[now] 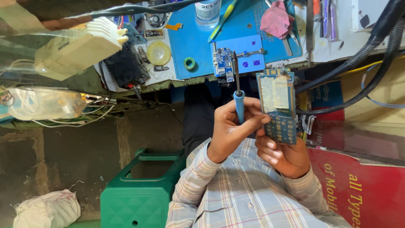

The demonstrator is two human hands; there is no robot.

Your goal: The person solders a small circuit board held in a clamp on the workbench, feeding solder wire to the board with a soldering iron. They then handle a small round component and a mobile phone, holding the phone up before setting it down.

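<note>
My left hand (231,128) grips a blue-handled soldering iron (238,100), tip pointing up toward the bench edge. My right hand (283,155) holds a blue phone circuit board (276,105) upright by its lower end; the board has a pale shield patch above and a grid of gold key pads below. Both hands are close together above my lap, with the iron just left of the board and not touching it. My checked shirt sleeves fill the bottom of the view.
A blue work mat (196,42) on the bench carries a small circuit board in a holder (225,63), a green tape roll (190,63), a pink cloth (276,19) and a clear bottle (207,10). Black cables (371,50) hang at right. A green plastic stool (141,190) stands lower left.
</note>
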